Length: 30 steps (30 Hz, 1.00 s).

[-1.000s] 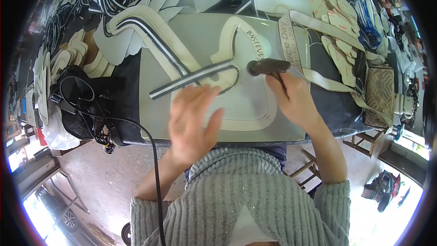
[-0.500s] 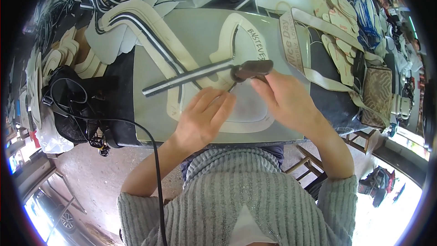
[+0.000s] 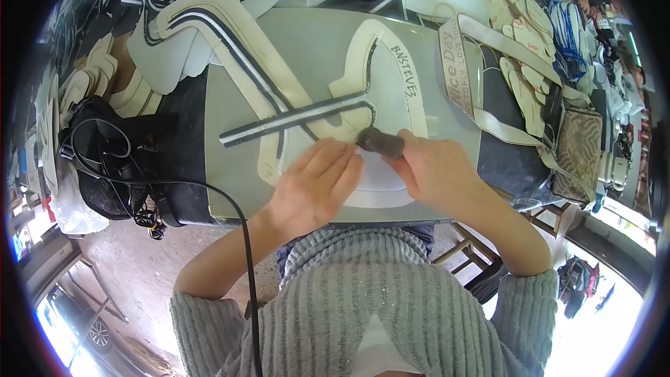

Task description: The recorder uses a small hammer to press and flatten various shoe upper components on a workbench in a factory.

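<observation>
My left hand rests low on the cream paper pattern, its fingers together and their tips pressing a black-and-white strip where it bends. The thumb is partly hidden. Close by on the right, my right hand grips a dark brown hammer, whose rounded face is down beside the left fingertips. Most of its handle is hidden. The strip's straight free end stretches leftward over the pattern, which carries handwriting and a dark curved line. Another strip follows the pattern's left arm.
A grey-green board lies beneath the pattern. Dark strips and pale cut pieces heap up behind. On the right are a looped printed band, stacked cream pieces and a patterned box. A black bag and cable are left.
The hammer and my right hand have moved down and slightly right, with the hammer now turned. My left hand stays nearly in place at the strip. The pattern has shifted slightly right.
</observation>
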Available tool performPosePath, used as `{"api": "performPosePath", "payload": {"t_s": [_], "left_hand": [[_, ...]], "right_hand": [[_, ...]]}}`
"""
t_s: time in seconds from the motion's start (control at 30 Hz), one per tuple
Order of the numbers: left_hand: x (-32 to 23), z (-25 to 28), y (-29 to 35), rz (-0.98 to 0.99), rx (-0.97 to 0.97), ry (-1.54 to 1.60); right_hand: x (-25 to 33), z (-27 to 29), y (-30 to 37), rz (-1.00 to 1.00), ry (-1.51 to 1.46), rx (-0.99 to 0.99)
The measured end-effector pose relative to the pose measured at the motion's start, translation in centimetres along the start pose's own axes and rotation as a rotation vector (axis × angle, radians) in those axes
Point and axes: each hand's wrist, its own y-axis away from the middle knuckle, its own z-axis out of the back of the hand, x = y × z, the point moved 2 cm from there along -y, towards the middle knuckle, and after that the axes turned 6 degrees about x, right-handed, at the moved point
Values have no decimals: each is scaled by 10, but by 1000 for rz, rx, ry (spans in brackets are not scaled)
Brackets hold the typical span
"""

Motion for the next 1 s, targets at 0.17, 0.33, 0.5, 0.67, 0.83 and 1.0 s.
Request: {"api": "performPosePath", "payload": {"t_s": [0.17, 0.33, 0.5, 0.67, 0.83, 1.0], "left_hand": [[0, -3, 3, 15, -20, -12], [15, 8, 3, 230, -8, 317], [17, 5, 8, 14, -5, 78], [17, 3, 8, -89, -78, -28], [16, 2, 14, 43, -61, 90], [32, 16, 2, 188, 11, 298]], "right_hand": [[-1, 1, 3, 18, -159, -180], [-11, -18, 1, -49, -12, 29], [-9, -12, 0, -60, -58, 14], [13, -2, 4, 5, -139, -161], [17, -4, 4, -25, -127, -74], [11, -26, 9, -102, 18, 21]]}}
